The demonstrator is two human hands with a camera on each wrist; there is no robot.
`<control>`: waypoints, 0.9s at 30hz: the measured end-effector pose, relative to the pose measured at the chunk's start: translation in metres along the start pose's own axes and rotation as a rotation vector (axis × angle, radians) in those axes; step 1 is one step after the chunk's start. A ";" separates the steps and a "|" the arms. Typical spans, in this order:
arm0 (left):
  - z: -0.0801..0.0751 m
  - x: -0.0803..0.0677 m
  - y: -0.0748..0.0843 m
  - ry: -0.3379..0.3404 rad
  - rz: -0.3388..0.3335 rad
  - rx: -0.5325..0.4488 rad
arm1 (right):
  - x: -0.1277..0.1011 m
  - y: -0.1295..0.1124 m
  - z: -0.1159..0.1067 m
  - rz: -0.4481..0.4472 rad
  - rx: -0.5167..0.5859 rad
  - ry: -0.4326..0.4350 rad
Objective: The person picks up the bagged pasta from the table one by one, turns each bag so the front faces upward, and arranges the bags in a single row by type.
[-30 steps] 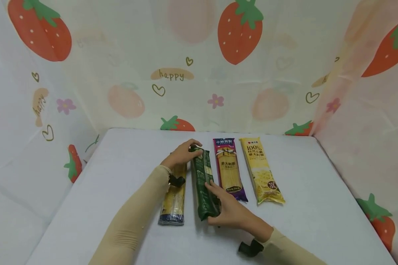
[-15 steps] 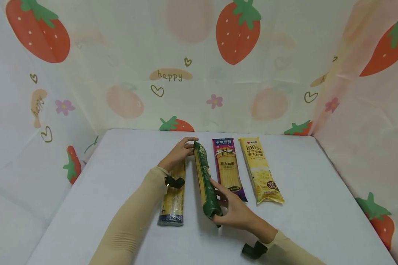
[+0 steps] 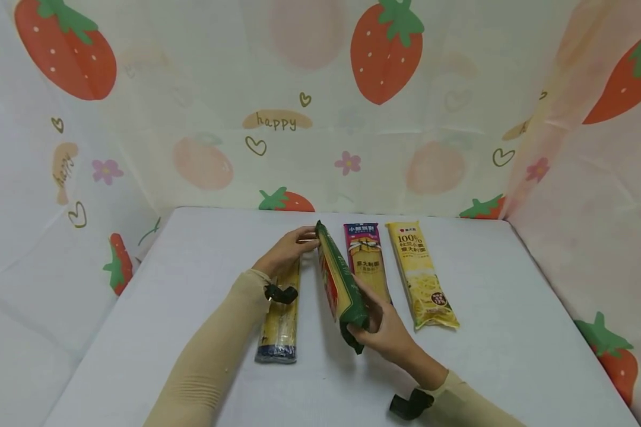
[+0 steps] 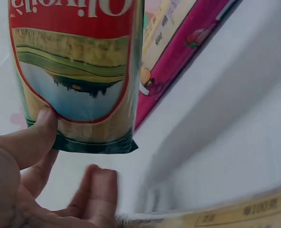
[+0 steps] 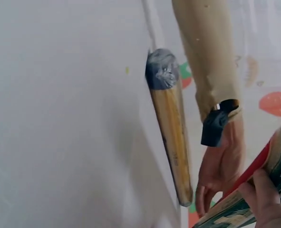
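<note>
Head view: the green spaghetti packet is tilted up on its long edge over the white table, its red-and-yellow face turned toward the left, with one hand at each end. The right hand has its fingers curled round the near end, so the packet runs up and away from that grip toward the far side of the table. At the far end the left hand meets the packet's top corner with its fingertips; from this view I cannot tell how firmly it holds. The left wrist view settles it: the thumb presses on the packet's printed face near its bottom seal while the other fingers lie loosely behind, so the end is pinched rather than wrapped. Just left of the packet a dark-ended yellow packet lies flat, partly under the left forearm; in the right wrist view it shows as a long tube on the cloth. To the right lie the purple packet and, beyond it, the yellow packet, side by side and flat.
</note>
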State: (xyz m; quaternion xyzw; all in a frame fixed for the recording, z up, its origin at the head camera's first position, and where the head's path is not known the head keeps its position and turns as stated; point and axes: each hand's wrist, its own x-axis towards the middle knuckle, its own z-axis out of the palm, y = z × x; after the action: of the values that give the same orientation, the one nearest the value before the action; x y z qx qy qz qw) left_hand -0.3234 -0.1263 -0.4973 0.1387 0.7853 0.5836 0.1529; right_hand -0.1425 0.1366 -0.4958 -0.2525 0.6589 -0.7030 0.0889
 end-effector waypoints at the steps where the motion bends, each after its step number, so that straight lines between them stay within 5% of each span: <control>1: 0.000 -0.001 0.000 -0.014 -0.013 -0.020 | 0.000 0.000 0.000 -0.008 0.012 0.005; 9: 0.004 -0.003 0.007 -0.088 -0.162 -0.154 | 0.000 0.003 -0.001 -0.046 0.059 0.077; 19: 0.010 -0.004 0.009 -0.074 -0.177 -0.429 | 0.003 0.000 0.000 -0.051 0.121 0.080; 27: 0.005 -0.007 0.007 -0.059 -0.157 -0.520 | 0.004 -0.009 -0.009 -0.076 -0.040 0.018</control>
State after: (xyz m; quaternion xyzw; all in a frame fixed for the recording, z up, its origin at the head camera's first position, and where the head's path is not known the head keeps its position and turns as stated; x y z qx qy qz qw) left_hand -0.3152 -0.1227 -0.4916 0.0504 0.6125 0.7478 0.2512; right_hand -0.1486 0.1437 -0.4862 -0.2727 0.6636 -0.6947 0.0514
